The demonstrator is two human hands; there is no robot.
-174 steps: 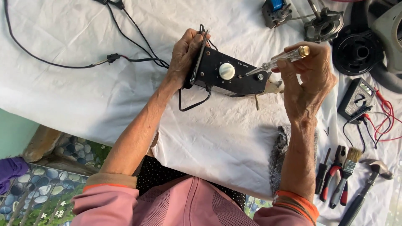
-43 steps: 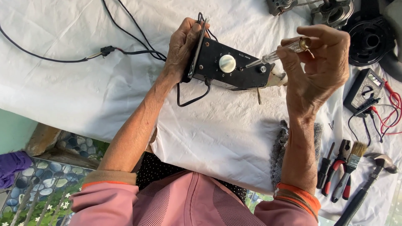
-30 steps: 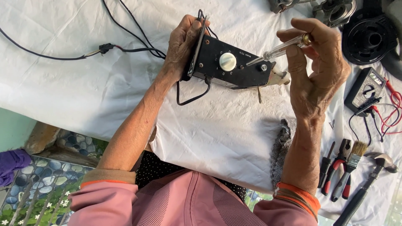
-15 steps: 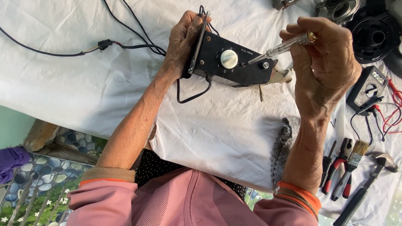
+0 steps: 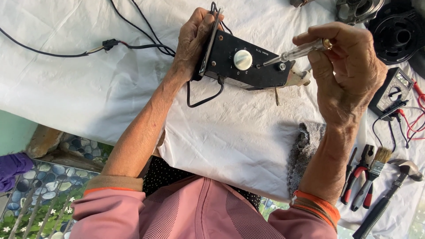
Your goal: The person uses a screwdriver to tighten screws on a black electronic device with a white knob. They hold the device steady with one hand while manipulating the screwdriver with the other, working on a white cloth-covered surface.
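While the person leaned over the desk (image 5: 88, 88), its white cloth bore a black control panel (image 5: 248, 66), an oblong plate with a round white knob (image 5: 243, 59) at its middle, a ring of small white markings around that knob and a short line of white print just right of it. The left hand (image 5: 195, 42) gripped the panel's left end, fingers (image 5: 204, 26) clamped over the edge, tilting it up off the cloth. The right hand (image 5: 349, 73), right of the panel, had its fingers pinched together on a clear-handled screwdriver (image 5: 301, 51), whose tip met the panel just right of the knob, beside a small screw (image 5: 282, 67). Compared with half a second earlier, the right hand had turned slightly and the screwdriver tip sat closer to the knob. A grey rag (image 5: 303, 152) lay below the panel; a multimeter (image 5: 392, 90), pliers (image 5: 356, 175), a brush (image 5: 376, 170) and a hammer (image 5: 389, 194) lay farther right.
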